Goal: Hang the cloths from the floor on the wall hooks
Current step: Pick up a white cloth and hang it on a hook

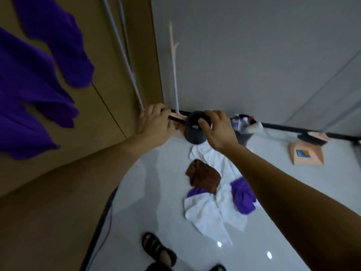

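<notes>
Several cloths lie in a heap on the pale floor: a brown cloth (pixel 204 177) on top, white cloths (pixel 211 212) under it, and a purple cloth (pixel 243 196) at the right of the heap. Purple cloths (pixel 33 79) hang on the brown wall at the left. Both my arms reach forward above the heap. My left hand (pixel 155 126) and my right hand (pixel 216 130) hold nothing, their fingers loosely bent, well above the cloths. The wall hooks themselves are hidden behind the hanging cloths.
A dark bin (pixel 195 128) stands in the corner beside a broom with a long pale handle (pixel 174 75). A basket of bottles (pixel 244 126), a brush and a dustpan (pixel 306 153) lie along the grey wall. My sandalled foot (pixel 158 249) is at the bottom.
</notes>
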Motion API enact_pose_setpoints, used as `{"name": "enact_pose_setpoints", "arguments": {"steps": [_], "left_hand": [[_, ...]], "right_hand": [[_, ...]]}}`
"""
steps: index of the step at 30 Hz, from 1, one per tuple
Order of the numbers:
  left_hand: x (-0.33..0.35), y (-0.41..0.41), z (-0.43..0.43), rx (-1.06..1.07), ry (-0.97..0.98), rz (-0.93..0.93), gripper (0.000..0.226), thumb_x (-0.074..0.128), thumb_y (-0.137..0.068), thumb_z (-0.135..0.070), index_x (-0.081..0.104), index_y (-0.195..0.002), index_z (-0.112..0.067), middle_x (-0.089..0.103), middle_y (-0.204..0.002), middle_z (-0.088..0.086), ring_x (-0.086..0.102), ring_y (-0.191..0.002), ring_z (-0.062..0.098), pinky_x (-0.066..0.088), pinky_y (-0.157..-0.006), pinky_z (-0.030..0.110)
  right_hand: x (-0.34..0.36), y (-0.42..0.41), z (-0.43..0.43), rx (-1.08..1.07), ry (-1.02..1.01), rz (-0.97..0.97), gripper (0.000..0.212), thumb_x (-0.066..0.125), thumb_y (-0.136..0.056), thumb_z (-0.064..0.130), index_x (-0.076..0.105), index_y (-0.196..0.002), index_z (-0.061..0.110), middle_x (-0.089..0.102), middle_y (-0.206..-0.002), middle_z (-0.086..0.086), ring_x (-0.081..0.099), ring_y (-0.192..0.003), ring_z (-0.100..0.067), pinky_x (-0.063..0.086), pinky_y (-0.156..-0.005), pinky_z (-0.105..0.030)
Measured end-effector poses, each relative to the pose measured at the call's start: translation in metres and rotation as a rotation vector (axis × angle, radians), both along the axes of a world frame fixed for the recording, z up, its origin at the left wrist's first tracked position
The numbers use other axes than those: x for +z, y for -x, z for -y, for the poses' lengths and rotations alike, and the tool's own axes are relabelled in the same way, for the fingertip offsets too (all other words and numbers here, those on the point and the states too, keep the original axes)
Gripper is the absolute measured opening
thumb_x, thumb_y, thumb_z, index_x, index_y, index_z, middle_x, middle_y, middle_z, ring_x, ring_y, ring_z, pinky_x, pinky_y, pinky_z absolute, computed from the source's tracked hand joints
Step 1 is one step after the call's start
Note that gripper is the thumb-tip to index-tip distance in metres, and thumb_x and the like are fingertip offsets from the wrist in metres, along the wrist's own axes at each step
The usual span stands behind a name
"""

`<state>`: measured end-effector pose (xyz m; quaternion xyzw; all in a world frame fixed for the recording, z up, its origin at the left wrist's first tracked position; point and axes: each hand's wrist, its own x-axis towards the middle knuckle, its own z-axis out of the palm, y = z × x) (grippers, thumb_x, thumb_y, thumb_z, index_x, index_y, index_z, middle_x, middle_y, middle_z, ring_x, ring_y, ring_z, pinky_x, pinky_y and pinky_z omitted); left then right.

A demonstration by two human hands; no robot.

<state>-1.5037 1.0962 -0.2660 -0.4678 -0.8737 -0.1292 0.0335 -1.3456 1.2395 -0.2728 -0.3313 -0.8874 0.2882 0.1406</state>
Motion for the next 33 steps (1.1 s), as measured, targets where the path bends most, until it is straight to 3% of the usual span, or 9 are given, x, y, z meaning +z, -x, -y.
{"name": "enact_pose_setpoints", "arguments": {"steps": [4,10,15,23,28,30,31,33], "left_hand": [[-0.119,-0.094,-0.030,-0.071,0.195,0.179,0.049,0.048,-0.091,-0.036,0.048,-0.135,-0.015,0.041,-0.143,0.008,0.034,-0.130,0.029,0.029,-0.104,0.044],[-0.284,-0.177,-0.033,-0.170,0.441,0.314,0.044,0.047,-0.090,-0.038,0.050,-0.129,-0.018,0.043,-0.138,0.004,0.039,-0.122,0.026,0.034,-0.097,0.041],[-0.423,-0.188,-0.039,-0.202,0.544,0.311,0.049,0.045,-0.092,-0.042,0.046,-0.134,-0.019,0.043,-0.141,0.003,0.040,-0.124,0.024,0.037,-0.098,0.038],[-0.651,-0.181,-0.040,-0.184,0.536,0.354,0.046,0.049,-0.090,-0.037,0.051,-0.131,-0.016,0.048,-0.135,0.006,0.044,-0.120,0.028,0.041,-0.092,0.041],[-0.738,-0.186,-0.017,-0.158,0.529,0.420,0.054,0.050,-0.090,-0.037,0.043,-0.140,-0.016,0.041,-0.145,0.005,0.037,-0.129,0.028,0.037,-0.099,0.041],[-0.752,-0.187,-0.004,-0.152,0.551,0.455,0.056,0.049,-0.091,-0.037,0.040,-0.141,-0.015,0.039,-0.146,0.005,0.035,-0.130,0.028,0.036,-0.100,0.041],[-0.754,-0.187,0.003,-0.143,0.557,0.477,0.056,0.048,-0.091,-0.038,0.039,-0.141,-0.015,0.038,-0.146,0.005,0.034,-0.131,0.028,0.035,-0.101,0.041],[-0.748,-0.188,0.013,-0.111,0.568,0.522,0.057,0.049,-0.091,-0.038,0.038,-0.142,-0.015,0.038,-0.146,0.006,0.033,-0.131,0.028,0.035,-0.102,0.041]], "right_hand": [[-0.108,-0.108,-0.014,-0.133,0.117,0.177,0.049,0.048,-0.097,0.042,0.048,-0.139,0.015,0.044,-0.142,-0.012,0.037,-0.131,-0.032,0.032,-0.108,-0.042],[-0.262,-0.206,-0.004,-0.228,0.297,0.422,0.053,0.049,-0.097,0.042,0.045,-0.140,0.013,0.044,-0.141,-0.014,0.038,-0.130,-0.033,0.033,-0.107,-0.040],[-0.406,-0.217,0.005,-0.272,0.420,0.499,0.054,0.047,-0.097,0.044,0.040,-0.143,0.018,0.040,-0.145,-0.009,0.037,-0.132,-0.029,0.035,-0.106,-0.040],[-0.657,-0.189,-0.005,-0.195,0.463,0.554,0.060,0.052,-0.094,0.041,0.034,-0.146,0.016,0.036,-0.147,-0.010,0.034,-0.134,-0.030,0.035,-0.105,-0.041],[-0.762,-0.176,-0.013,-0.185,0.532,0.610,0.092,0.068,-0.084,0.043,0.013,-0.153,0.016,0.023,-0.155,-0.010,0.024,-0.141,-0.030,0.031,-0.110,-0.044],[-0.783,-0.171,-0.007,-0.199,0.574,0.643,0.101,0.072,-0.080,0.045,0.008,-0.153,0.015,0.028,-0.152,-0.011,0.028,-0.139,-0.031,0.032,-0.109,-0.044],[-0.788,-0.168,0.000,-0.194,0.557,0.680,0.097,0.071,-0.080,0.045,0.012,-0.151,0.013,0.036,-0.146,-0.011,0.035,-0.134,-0.032,0.035,-0.106,-0.044],[-0.785,-0.168,0.017,-0.142,0.459,0.763,0.064,0.063,-0.086,0.038,0.034,-0.137,0.014,0.054,-0.129,-0.008,0.050,-0.120,-0.031,0.040,-0.096,-0.042]]}}
